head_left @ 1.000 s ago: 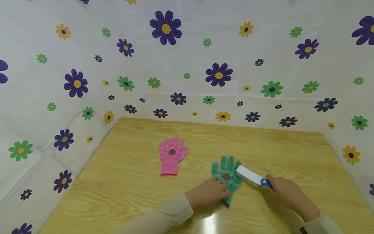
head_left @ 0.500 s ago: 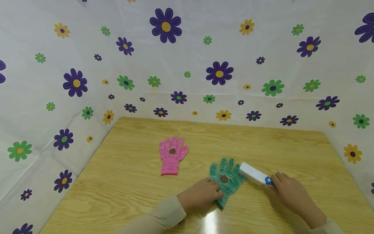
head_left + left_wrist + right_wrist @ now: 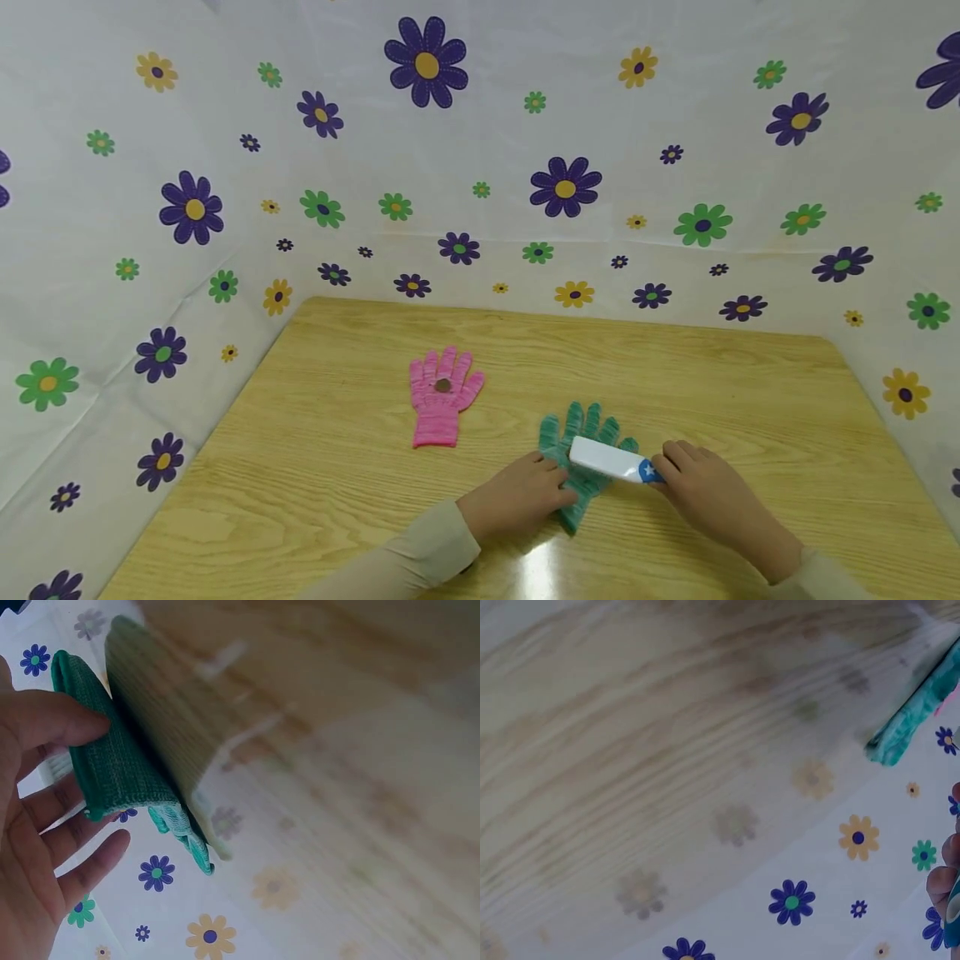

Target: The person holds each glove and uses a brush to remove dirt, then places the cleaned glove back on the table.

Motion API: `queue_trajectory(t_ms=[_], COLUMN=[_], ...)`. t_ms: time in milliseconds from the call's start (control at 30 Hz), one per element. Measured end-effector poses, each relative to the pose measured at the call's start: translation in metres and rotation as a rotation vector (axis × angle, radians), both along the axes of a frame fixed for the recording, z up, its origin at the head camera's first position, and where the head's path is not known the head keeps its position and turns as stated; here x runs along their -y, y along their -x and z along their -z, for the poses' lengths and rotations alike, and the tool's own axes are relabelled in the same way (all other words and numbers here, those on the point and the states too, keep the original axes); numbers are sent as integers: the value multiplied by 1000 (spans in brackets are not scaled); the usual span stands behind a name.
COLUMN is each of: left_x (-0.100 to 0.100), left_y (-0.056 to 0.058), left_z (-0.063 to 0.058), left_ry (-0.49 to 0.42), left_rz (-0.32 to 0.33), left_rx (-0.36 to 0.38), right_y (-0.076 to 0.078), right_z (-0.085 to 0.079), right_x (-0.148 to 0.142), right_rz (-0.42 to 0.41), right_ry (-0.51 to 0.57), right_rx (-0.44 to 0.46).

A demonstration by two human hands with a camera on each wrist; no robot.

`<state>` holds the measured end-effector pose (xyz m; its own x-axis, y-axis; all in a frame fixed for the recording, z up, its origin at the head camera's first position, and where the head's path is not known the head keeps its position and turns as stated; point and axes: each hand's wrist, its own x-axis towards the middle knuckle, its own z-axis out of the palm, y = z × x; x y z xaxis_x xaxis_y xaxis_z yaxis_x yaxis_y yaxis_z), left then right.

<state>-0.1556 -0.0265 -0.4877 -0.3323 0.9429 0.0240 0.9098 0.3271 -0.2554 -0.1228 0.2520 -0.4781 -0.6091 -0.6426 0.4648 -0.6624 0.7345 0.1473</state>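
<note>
A green knitted glove (image 3: 592, 429) lies on the wooden table, its fingers pointing away from me. My left hand (image 3: 517, 497) presses on it from the left; in the left wrist view the thumb (image 3: 64, 720) rests on the cuff (image 3: 120, 750), with the other fingers extended beside it. My right hand (image 3: 712, 496) grips the blue handle of a white scrub brush (image 3: 607, 460), whose head lies across the palm of the glove, bristles hidden underneath. The right wrist view shows only curled fingertips (image 3: 943, 881) round the handle at its edge.
A pink knitted glove (image 3: 437, 425) with a brown spot (image 3: 442, 386) on its palm lies farther back, left of the green one. Flower-patterned white sheeting (image 3: 480, 150) stands behind and on both sides of the wooden table (image 3: 322, 467).
The brush has moved left, from the glove's right-hand fingers onto its palm, covering the brown spot there. The green glove and my left hand shifted slightly left earlier, then stayed.
</note>
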Motion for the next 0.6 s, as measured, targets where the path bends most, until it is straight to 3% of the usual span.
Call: queue_trajectory(t_ms=[200, 467, 533, 600], left_x=[0, 2, 2, 3], left_y=[-2, -3, -3, -3], left_z=[-3, -5, -4, -4], left_ry=[6, -13, -12, -12], left_rz=[19, 33, 30, 21], left_rx=[-13, -38, -29, -19], right_y=[1, 4, 4, 3], right_z=[4, -3, -7, -10], right_x=[7, 1, 1, 3], right_rz=[10, 221, 239, 202], right_ry=[-12, 87, 101, 96], right_rx=[97, 300, 297, 266])
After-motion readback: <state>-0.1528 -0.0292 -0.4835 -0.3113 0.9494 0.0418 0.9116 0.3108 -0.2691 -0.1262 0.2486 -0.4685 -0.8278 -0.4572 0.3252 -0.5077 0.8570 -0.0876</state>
